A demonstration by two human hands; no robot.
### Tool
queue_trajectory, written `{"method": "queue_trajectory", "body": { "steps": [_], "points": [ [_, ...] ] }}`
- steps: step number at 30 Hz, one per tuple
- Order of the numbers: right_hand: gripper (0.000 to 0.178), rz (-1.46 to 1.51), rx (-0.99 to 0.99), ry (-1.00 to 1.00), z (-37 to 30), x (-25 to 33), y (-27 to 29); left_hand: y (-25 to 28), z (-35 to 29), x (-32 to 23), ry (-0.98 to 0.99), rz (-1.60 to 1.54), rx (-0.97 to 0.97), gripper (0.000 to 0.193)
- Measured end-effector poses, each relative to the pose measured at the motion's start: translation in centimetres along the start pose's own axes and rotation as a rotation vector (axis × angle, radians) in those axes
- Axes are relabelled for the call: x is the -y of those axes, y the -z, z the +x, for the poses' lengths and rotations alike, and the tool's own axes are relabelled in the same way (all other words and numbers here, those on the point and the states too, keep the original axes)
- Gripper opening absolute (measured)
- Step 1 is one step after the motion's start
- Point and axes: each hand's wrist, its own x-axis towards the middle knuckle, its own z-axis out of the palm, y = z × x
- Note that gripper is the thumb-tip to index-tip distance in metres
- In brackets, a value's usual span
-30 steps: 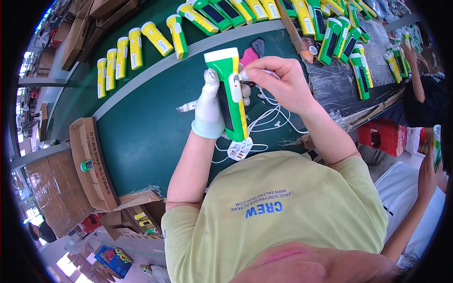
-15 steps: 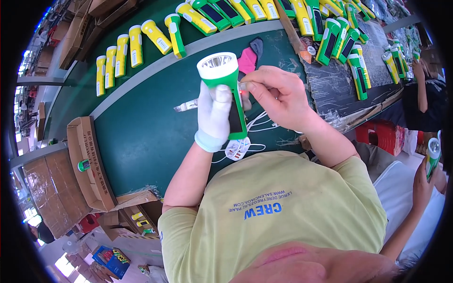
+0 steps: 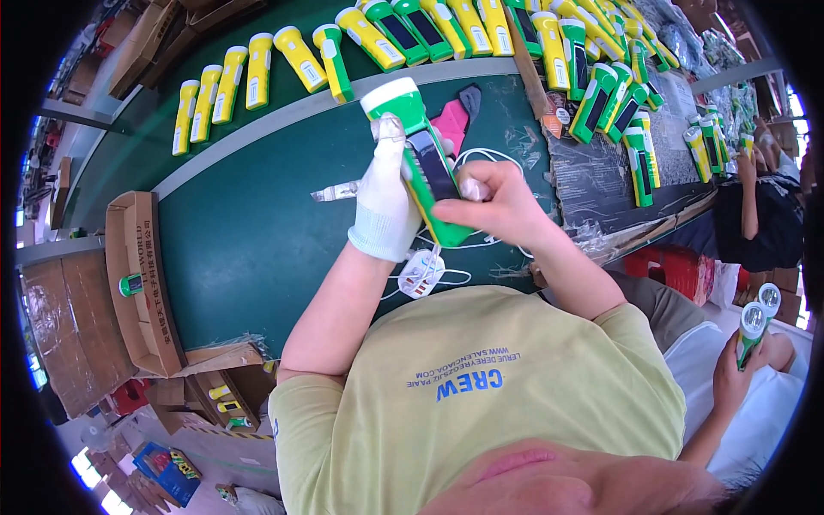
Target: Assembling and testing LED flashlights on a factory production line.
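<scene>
My left hand (image 3: 383, 193), in a white glove, is closed around a green flashlight (image 3: 418, 129) with a white head and a dark solar panel on its side. The flashlight is tilted, its head up and to the left. My bare right hand (image 3: 502, 202) is at its lower end, thumb pressed near the bottom of the panel and fingers curled. Some of those fingertips are hidden. White cables (image 3: 481, 154) loop behind the right hand. Just below the flashlight lies a white power strip (image 3: 421, 273) on the green table (image 3: 249, 223).
Yellow and green flashlights (image 3: 257, 73) stand in a row past the metal rail, with more on dark cardboard (image 3: 592, 172) at the right. A pink and grey cloth (image 3: 455, 116) and a clear-and-silver strip (image 3: 336, 191) lie on the table. At the left is a cardboard tray (image 3: 129, 232). A co-worker's hand (image 3: 734, 369) holds flashlights.
The flashlight has tipped, its lower end swinging right. My right hand has moved from a pinch at its upper side, near a red glow, down to its lower end. The co-worker's flashlights have shifted.
</scene>
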Motion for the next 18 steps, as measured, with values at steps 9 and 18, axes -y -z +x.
{"method": "queue_trajectory", "body": {
  "steps": [9,18],
  "points": [
    [0.025,-0.451,-0.156,0.390,-0.7,0.1,0.2,1.0,1.5,0.5,0.056,-0.188,0.108,0.075],
    [0.020,0.637,-0.261,0.269,-0.8,3.2,8.8,2.3,1.3,0.3,-0.190,0.309,0.067,0.085]
  ]
}}
